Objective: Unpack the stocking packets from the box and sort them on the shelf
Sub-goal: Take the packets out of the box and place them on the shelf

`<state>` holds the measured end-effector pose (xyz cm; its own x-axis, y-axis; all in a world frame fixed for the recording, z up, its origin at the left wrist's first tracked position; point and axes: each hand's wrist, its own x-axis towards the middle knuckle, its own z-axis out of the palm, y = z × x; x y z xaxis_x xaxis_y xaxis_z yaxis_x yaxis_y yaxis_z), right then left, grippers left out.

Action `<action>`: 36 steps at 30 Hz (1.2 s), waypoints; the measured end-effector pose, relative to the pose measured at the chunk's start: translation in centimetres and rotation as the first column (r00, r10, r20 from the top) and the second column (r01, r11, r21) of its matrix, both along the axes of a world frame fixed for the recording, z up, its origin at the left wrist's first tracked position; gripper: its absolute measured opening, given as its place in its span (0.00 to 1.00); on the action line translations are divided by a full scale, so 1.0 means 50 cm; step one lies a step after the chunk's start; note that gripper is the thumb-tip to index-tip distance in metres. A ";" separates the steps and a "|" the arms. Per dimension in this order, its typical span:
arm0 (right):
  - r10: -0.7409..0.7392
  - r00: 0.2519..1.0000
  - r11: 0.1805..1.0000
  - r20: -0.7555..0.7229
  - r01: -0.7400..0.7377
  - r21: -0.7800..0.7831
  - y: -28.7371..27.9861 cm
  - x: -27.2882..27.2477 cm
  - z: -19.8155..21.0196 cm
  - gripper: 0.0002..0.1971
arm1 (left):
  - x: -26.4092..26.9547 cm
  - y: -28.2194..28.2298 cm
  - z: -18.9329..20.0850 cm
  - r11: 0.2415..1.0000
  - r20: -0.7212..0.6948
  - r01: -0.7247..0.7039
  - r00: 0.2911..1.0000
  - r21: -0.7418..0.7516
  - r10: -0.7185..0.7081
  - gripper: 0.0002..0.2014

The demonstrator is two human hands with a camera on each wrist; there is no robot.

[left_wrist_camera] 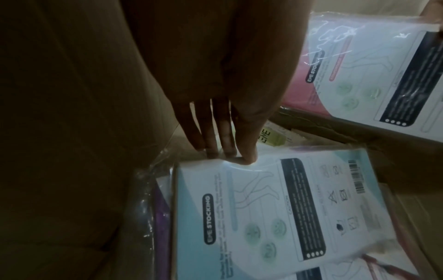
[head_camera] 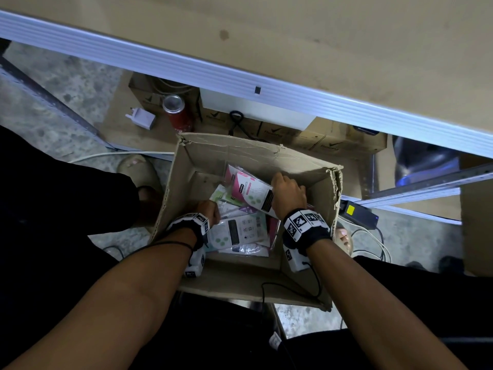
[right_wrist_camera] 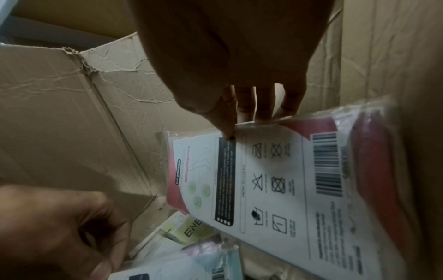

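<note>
A pink stocking packet (head_camera: 249, 189) is held tilted inside the cardboard box (head_camera: 325, 193), pinched at its edge by the right hand (head_camera: 289, 194). A blue packet (left_wrist_camera: 275, 204) lying flat on the pile is pinched at its edge by the left hand (left_wrist_camera: 223, 117). The glossy wrap could be let slip from such edge pinches, or neighbouring packets dragged along

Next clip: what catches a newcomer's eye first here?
Both hands are down in the open cardboard box on the floor. The right hand grips a pink packet by its edge, tilted up from the pile; the left hand pinches a blue packet lying flat. A red can stands behind the box.
</note>
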<state>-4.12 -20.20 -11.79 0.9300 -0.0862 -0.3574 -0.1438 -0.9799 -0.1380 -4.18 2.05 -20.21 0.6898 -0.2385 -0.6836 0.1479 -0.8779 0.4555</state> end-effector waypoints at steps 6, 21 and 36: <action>0.006 1.000 1.000 0.007 -0.006 -0.006 0.000 -0.002 -0.002 0.17 | -0.001 -0.002 0.001 0.998 0.007 0.042 0.999 0.038 -0.042 0.06; 0.035 0.998 0.999 0.056 -0.033 -0.028 0.012 -0.008 0.019 0.17 | 0.003 -0.047 0.084 0.979 -0.026 0.205 0.979 0.020 -0.205 0.05; 0.116 0.981 0.991 0.157 -0.104 -0.085 0.025 -0.049 0.185 0.19 | 0.017 -0.068 0.342 0.872 0.229 0.431 0.847 0.233 -0.480 0.06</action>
